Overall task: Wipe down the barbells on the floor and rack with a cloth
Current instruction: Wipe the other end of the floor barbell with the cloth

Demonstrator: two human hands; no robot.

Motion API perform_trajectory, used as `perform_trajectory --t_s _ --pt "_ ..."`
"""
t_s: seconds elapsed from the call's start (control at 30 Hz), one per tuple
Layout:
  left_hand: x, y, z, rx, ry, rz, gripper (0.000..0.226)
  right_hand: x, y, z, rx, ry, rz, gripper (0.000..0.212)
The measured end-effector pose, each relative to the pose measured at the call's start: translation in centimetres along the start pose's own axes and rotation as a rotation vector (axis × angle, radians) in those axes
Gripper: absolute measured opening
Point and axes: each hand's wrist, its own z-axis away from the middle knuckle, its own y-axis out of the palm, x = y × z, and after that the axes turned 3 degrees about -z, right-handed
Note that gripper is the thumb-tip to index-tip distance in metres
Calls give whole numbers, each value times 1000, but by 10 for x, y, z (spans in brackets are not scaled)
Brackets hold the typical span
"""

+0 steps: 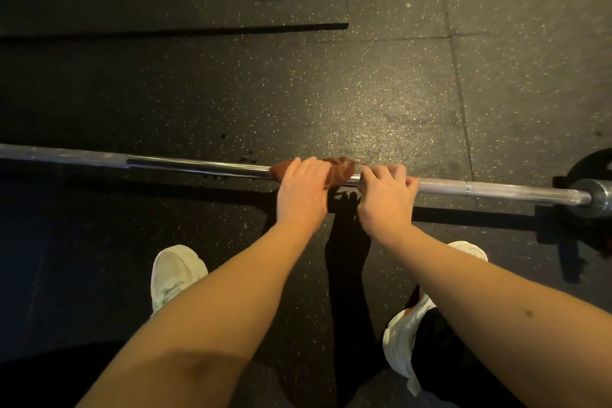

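Looking down at a barbell [198,166] flat on the rubber floor [364,93], long axis running left to right across the view, just ahead of 2 white shoes [177,272]. Got the left hand [303,195] curled over a rust-brown cloth [341,170] bunched round the shaft, roughly mid-bar. Got the right hand [385,197] just beside that, fingers wrapped on bare steel, probably steadying. So: cloth directly under the left hand, right next to the other one. Guessing mid-wipe here. Need to slide along the bar next, not across it. Plenty of shaft out to the left, less on the right before the sleeve [599,195], plus the right hand parked in the way there. Easier going left, honestly.
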Motion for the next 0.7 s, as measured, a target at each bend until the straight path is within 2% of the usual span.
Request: perform_trajectory --t_s 0.1,0.2,0.3,0.4,0.53,0.7 --pt "46 -28 12 -16 -181 56 31 3 -1 1 -12 63 -111 35" --pt "115 -63 23 -17 -411 -11 28 1 1 -3 -10 81 -211 24" --pt "182 -100 20 10 -585 -74 17 1 3 -4 -19 94 -245 25" --pt "217 -117 11 77 -716 -79 12 -1 5 -5 -20 91 -256 29" --pt "196 -97 6 2 -693 -40 12 -2 6 -5 -26 83 -266 25" --pt "95 -50 3 -9 -454 -18 9 -1 7 -6 -35 71 -242 27"
